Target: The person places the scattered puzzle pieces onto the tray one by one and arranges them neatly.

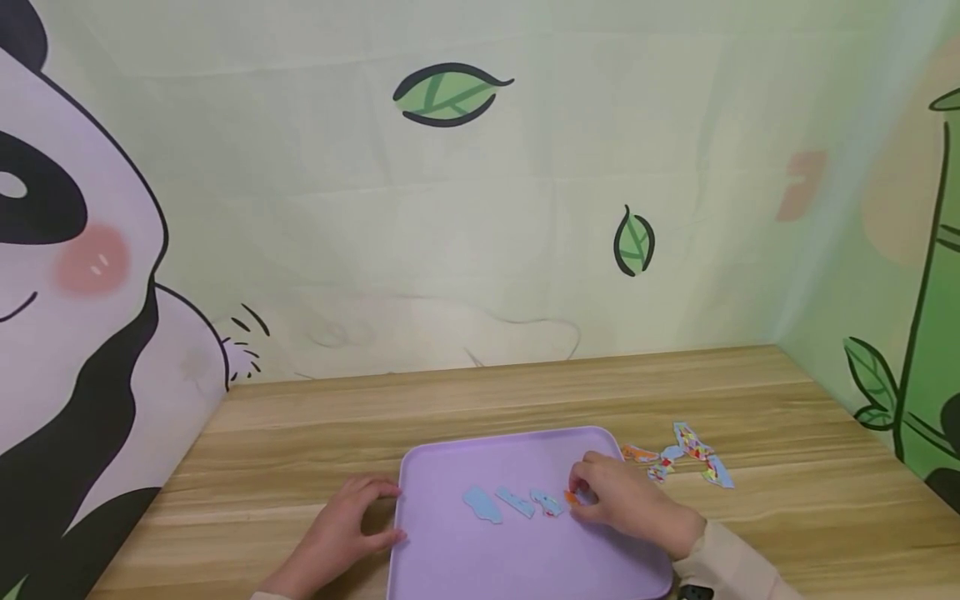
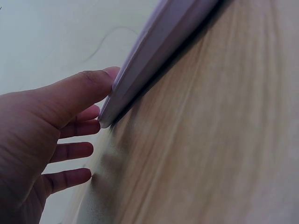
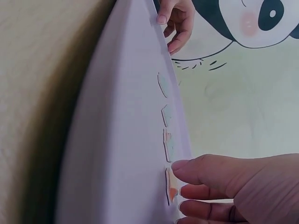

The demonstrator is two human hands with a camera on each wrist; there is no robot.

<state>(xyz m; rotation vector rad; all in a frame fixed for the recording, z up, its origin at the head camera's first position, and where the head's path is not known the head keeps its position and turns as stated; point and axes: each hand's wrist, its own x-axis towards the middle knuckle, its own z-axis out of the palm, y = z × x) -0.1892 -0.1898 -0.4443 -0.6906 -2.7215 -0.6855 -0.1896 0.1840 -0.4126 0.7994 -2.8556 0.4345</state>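
A purple tray (image 1: 465, 562) lies on the table with a short row of flat jigsaw-like pieces in it. From the left come a plain light-blue piece (image 1: 482, 506), a narrow blue piece (image 1: 515, 502) and a blue piece with coloured marks (image 1: 546, 502). My right hand (image 1: 626, 496) pinches an orange-marked piece (image 3: 171, 189) at the row's right end, thumb on its near side. Most of that piece is hidden by the fingers in the head view. My left hand (image 1: 341, 525) touches the tray's left rim, thumb and fingertips against it, fingers loosely spread (image 2: 70, 151).
Several more colourful pieces (image 1: 697, 446) lie in a loose cluster on the wooden table (image 1: 315, 433), just beyond the tray's right edge. A cloth backdrop (image 1: 525, 250) with a panda and leaves stands behind the table and at both sides.
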